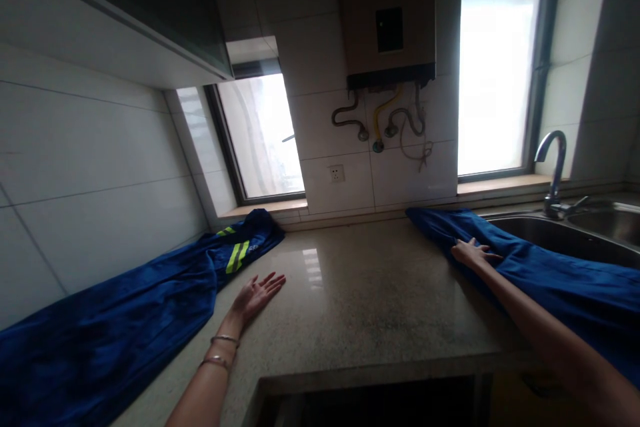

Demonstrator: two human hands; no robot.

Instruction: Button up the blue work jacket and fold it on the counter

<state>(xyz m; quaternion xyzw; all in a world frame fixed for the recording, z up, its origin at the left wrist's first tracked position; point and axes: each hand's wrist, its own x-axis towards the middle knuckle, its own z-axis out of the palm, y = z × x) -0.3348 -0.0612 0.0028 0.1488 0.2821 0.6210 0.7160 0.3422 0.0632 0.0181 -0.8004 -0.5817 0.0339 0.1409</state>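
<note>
My left hand [257,295] is palm up above the stone countertop [350,307], its fingers stretched out and nothing in it. Two bracelets circle that wrist. Just left of it lies a dark blue garment [155,300] with yellow-green and grey stripes, running along the left wall. On the right, my right hand [473,252] rests with spread fingers on a second blue garment [535,267]. This cloth lies along the counter beside the sink, partly over its near edge, and drapes toward the front. Part of it is hidden under my right forearm.
A steel sink [530,230] with a curved faucet [555,167] is at the right. A water heater [387,20] with pipes hangs on the tiled wall over a socket [337,173]. An upper cabinet [125,13] juts out at left. Below the counter's front edge is a dark opening [380,407].
</note>
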